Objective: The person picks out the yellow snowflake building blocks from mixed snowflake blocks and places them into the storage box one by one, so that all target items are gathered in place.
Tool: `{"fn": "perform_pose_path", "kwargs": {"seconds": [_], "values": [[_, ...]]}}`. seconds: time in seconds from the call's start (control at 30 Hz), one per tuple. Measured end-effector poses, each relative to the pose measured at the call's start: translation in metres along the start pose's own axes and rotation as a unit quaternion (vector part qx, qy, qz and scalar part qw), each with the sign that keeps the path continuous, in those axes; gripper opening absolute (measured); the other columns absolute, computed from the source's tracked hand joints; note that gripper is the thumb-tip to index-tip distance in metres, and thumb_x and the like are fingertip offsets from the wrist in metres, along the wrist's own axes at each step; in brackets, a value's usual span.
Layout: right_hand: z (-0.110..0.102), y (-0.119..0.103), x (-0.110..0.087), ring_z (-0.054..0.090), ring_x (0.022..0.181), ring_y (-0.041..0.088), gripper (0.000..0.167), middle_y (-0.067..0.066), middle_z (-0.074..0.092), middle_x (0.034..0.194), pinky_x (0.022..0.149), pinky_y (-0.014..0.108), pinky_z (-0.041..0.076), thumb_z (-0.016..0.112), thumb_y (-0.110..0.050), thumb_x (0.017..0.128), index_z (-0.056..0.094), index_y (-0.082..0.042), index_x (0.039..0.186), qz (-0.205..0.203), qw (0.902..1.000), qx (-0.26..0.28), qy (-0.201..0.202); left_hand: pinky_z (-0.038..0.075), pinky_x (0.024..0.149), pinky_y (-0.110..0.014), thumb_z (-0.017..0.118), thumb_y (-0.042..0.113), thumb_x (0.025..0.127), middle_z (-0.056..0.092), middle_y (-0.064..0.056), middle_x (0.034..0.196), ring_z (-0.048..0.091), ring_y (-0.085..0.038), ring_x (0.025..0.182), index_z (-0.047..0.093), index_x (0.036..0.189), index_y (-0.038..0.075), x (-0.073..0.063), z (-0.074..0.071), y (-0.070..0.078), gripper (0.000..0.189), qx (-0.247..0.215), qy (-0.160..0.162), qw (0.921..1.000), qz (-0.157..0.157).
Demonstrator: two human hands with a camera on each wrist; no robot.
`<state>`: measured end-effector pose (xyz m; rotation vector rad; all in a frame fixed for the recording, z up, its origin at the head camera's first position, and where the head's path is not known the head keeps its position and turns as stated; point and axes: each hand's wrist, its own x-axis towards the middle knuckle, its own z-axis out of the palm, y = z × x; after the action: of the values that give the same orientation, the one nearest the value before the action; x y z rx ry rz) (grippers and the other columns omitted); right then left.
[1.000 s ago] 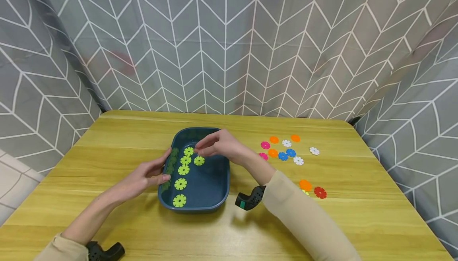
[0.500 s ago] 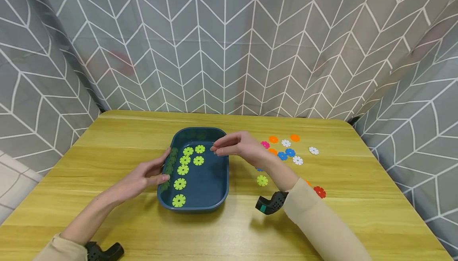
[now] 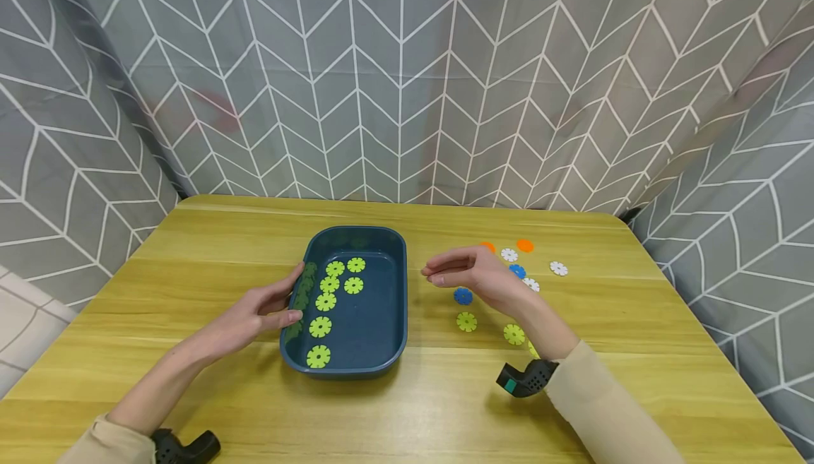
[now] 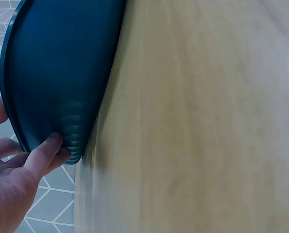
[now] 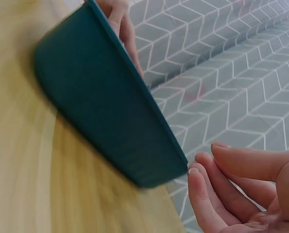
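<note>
The dark blue tray (image 3: 375,330) stands upright on the wooden table (image 3: 356,429), within reach of both hands. Seven green discs (image 3: 321,327) lie flat on its floor: five in a column along the left wall, two beside the column's far end. The left hand (image 3: 254,312) grips the tray's left side, thumb over the rim, fingers bent against the outer wall. The right hand (image 3: 473,277) hangs above the table, right of the tray and clear of it; its fingers are loosely bent, thumb and fingertips slightly apart, with nothing visible between them. Near it on the table lie a blue disc (image 3: 463,296) and a loose green disc (image 3: 467,321); white discs (image 3: 509,255) and orange discs (image 3: 524,246) lie farther off. Assessment: pieces this thin probably lift best when pinched at opposite edges, the tips brought low and square to the table. Any disc added should be lowered onto bare floor and released gently, since a drop could disturb the column. The left hand's hold looks adequate; downward pressure on the rim should be avoided, as it could tip the tray.
</note>
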<state>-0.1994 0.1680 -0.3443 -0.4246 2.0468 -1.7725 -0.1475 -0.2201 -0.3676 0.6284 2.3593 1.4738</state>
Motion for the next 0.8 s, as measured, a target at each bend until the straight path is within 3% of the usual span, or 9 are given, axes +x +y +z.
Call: {"fn": "perform_pose_path", "kwargs": {"seconds": [0.37, 0.5, 0.8], "values": [[-0.04, 0.026, -0.031, 0.068, 0.112, 0.035, 0.04, 0.025, 0.067, 0.124, 0.093, 0.033, 0.056, 0.074, -0.003, 0.087, 0.064, 0.008, 0.125, 0.007, 0.9997, -0.011, 0.02, 0.037, 0.098, -0.007, 0.058, 0.017, 0.101, 0.002, -0.027, 0.165, 0.022, -0.05, 0.146, 0.007, 0.159, 0.0, -0.001, -0.001, 0.001, 0.079, -0.003, -0.006, 1.0, -0.004], [-0.054, 0.033, -0.043, 0.069, 0.111, 0.034, 0.042, 0.022, 0.069, 0.122, 0.092, 0.034, 0.057, 0.074, -0.001, 0.087, 0.062, 0.01, 0.126, 0.009, 0.9998, -0.011, 0.015, 0.036, 0.098, -0.007, 0.058, 0.016, 0.101, 0.002, -0.026, 0.165, 0.021, -0.05, 0.146, 0.007, 0.159, -0.001, 0.0, -0.001, 0.001, 0.079, -0.003, -0.005, 1.0, 0.001], [-0.077, 0.05, -0.062, 0.069, 0.11, 0.027, 0.047, 0.027, 0.064, 0.128, 0.09, 0.034, 0.057, 0.073, -0.001, 0.088, 0.056, 0.014, 0.129, 0.025, 0.9994, -0.022, -0.002, 0.036, 0.098, -0.007, 0.059, 0.016, 0.101, 0.003, -0.027, 0.164, 0.023, -0.05, 0.145, 0.008, 0.158, -0.002, 0.001, 0.0, 0.0, 0.079, 0.004, -0.001, 1.0, 0.002]]}}
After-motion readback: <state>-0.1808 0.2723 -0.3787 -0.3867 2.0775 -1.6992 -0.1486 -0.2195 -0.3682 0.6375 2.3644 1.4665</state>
